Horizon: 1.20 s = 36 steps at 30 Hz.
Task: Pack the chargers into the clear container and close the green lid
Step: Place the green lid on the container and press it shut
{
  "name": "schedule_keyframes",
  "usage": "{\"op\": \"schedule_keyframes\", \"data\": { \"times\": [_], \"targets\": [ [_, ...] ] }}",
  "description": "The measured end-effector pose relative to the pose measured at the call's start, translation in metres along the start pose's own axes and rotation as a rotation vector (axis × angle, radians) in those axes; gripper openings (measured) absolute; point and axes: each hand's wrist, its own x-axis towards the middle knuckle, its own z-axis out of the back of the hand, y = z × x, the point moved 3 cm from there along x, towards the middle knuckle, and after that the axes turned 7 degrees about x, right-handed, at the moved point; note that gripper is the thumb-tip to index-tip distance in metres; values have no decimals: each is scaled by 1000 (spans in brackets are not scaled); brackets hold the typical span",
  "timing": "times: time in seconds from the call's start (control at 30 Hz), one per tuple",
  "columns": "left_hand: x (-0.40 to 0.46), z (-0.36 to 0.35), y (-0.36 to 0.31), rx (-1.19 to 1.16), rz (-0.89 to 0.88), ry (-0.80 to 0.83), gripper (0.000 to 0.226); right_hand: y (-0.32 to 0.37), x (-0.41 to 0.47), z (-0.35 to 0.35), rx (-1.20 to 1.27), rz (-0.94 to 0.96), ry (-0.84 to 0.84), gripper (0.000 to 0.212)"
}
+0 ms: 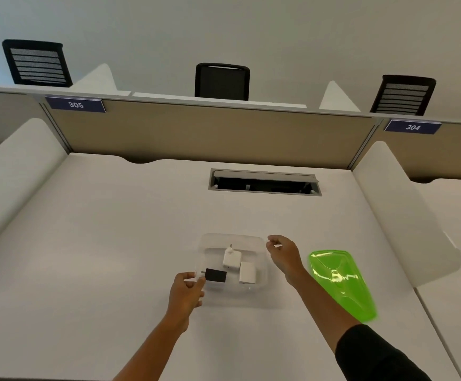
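Left hand (186,291) pinches the black charger (216,275) at the clear container's (259,243) near-left rim; two white chargers (232,258) lie inside. Right hand (283,255) loose, empty. Green lid (339,281) on desk (114,229). Risk: charger catching the rim, tipping out.

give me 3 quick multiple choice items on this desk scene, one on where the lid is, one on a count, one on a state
1. Where does the green lid lie?
A. on the container
B. on the desk, right of the container
C. in the left hand

2. How many chargers are in the clear container?
A. one
B. three
C. five

3. The container is:
A. open
B. shut
C. upside down

Answers: 1 B, it lies flat beyond the right hand. 2 B, white charger, white block, black charger at the left hand. 3 A, no lid on it.
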Motion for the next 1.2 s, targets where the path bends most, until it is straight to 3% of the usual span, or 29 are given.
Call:
{"op": "schedule_keyframes", "data": {
  "times": [0.13, 0.27, 0.4, 0.67, 1.03, 1.2],
  "targets": [
    [9, 6, 2, 88, -40, -35, 39, -16, -11, 39, -198, 139, 11, 25],
    [14, 8, 1, 97, -68, -48, 35, -53, -28, 95, -509, 313, 150, 40],
    [18, 8, 1, 89, -79, -64, 32, -90, -46, 150, -717, 236, 262, 43],
    [22, 7, -3, 86, -81, -71, 22, -132, -77, 203, -797, 121, 311, 45],
    [19, 9, -5, 90, -82, -65, 20, -132, -89, 196, -869, 361, 145, 47],
    [19, 10, -7, 87, -85, -72, 21, -78, -100, 189, -812, 542, -7, 26]
  ]
}}
